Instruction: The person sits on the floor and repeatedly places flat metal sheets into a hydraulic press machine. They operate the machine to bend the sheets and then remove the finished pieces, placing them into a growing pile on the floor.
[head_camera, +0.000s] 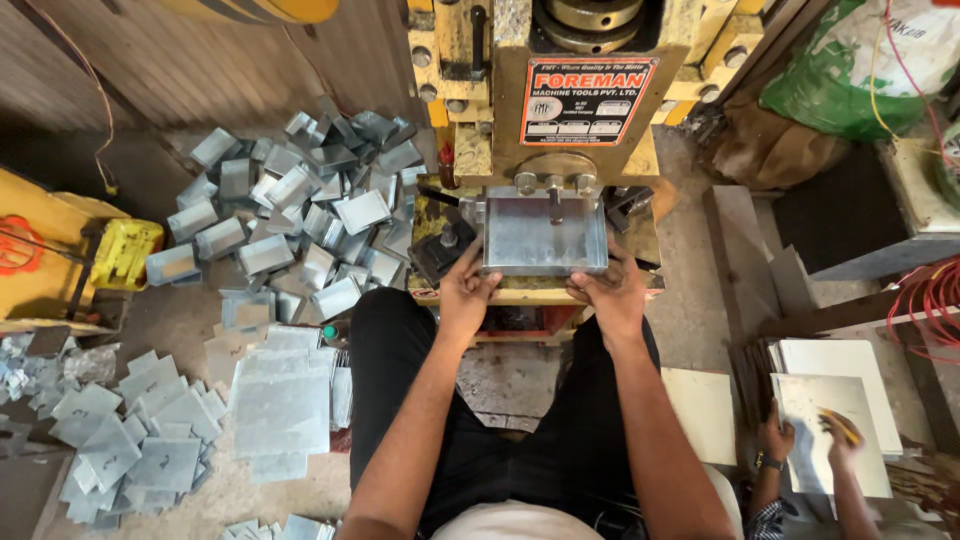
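Note:
A flat grey metal sheet (545, 235) lies on the bed of a yellow press machine (560, 110), under its ram. My left hand (466, 290) grips the sheet's near left edge. My right hand (610, 293) grips its near right edge. Both thumbs rest on top of the sheet. My legs in black trousers (400, 370) straddle the machine's base.
A heap of bent metal pieces (300, 210) lies on the floor to the left. Flat cut sheets (280, 400) are stacked near my left knee, with smaller blanks (140, 440) beyond. At lower right another person's hands (800, 440) work on white sheets (835, 400). A green sack (850, 70) sits at top right.

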